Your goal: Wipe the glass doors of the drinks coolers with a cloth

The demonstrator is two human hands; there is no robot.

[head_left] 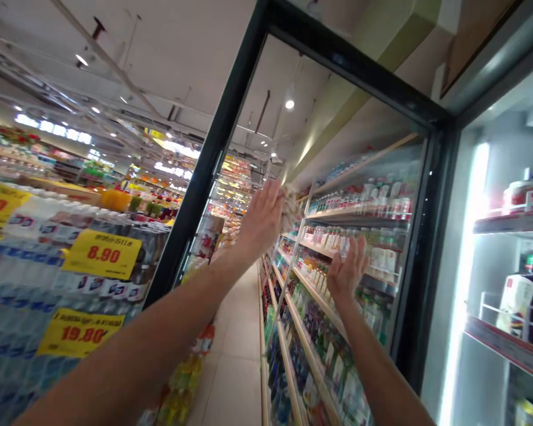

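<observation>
A dark-framed glass door (pixel 337 59) of a drinks cooler stands open in front of me. My left hand (pixel 263 219) reaches up to the glass and holds a crumpled, light-coloured cloth (pixel 289 208) flat against it. Part of the cloth is hidden behind the fingers. Lower and to the right, my right hand (pixel 349 269) is raised at the pane with its fingers apart and nothing in it. Whether its palm touches the glass I cannot tell.
The lit cooler interior with shelved bottles (pixel 517 302) is on the right. Stacked bottled drinks (pixel 22 319) with yellow price signs (pixel 102 254) line the left. Through the glass, long shelves of bottles (pixel 324 367) run beside a tiled aisle (pixel 237 349).
</observation>
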